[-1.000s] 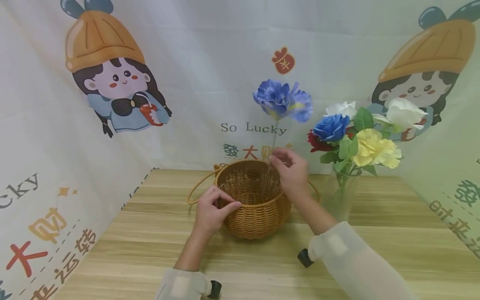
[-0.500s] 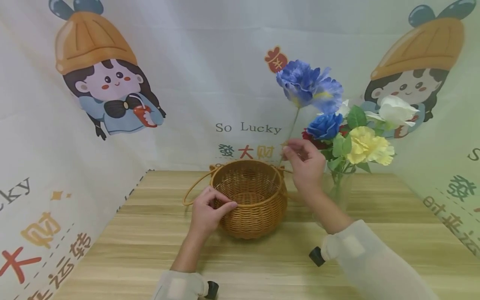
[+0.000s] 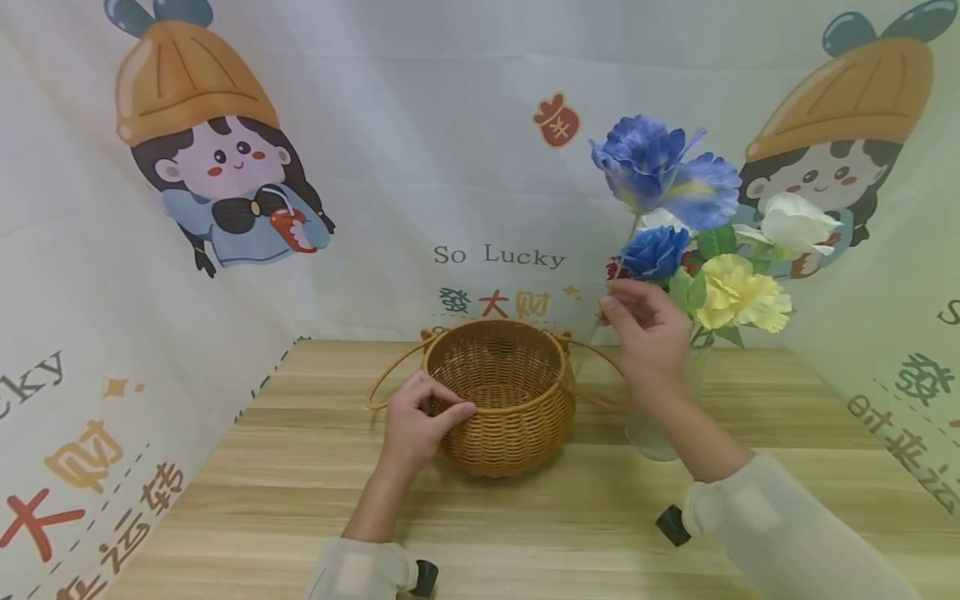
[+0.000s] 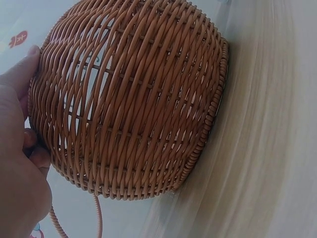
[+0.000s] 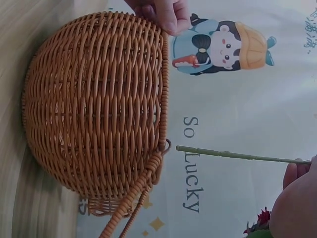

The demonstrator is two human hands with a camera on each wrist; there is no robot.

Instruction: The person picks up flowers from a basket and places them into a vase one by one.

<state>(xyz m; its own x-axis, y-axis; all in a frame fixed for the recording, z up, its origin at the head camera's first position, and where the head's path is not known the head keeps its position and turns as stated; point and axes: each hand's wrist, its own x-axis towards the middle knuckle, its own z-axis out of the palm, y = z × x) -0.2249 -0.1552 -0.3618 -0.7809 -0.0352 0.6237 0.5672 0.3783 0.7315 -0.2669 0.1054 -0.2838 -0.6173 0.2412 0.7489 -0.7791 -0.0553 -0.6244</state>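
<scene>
A brown wicker basket (image 3: 510, 446) with its handle folded down stands upright on the table. My left hand (image 3: 420, 421) pinches the near left of its rim, thumb and fingers on either side; the left wrist view shows the basket's woven side (image 4: 133, 104) up close. My right hand (image 3: 652, 346) pinches the stem of an artificial blue-purple iris (image 3: 663, 175), held up to the right of the basket, its bloom high. In the right wrist view the stem (image 5: 223, 154) ends in the air, just beyond the rim and outside the basket.
A clear glass vase (image 3: 652, 446) stands right of the basket, partly hidden by my right arm. It holds a blue rose (image 3: 656, 252), a yellow flower (image 3: 738, 292), a white one (image 3: 795, 225) and a red one. A printed cloth (image 3: 390, 150) hangs behind the wooden table (image 3: 525, 533).
My right hand has drawn the iris up and to the right, and its stem has come out of the basket toward the vase. My left hand has kept its hold on the rim.
</scene>
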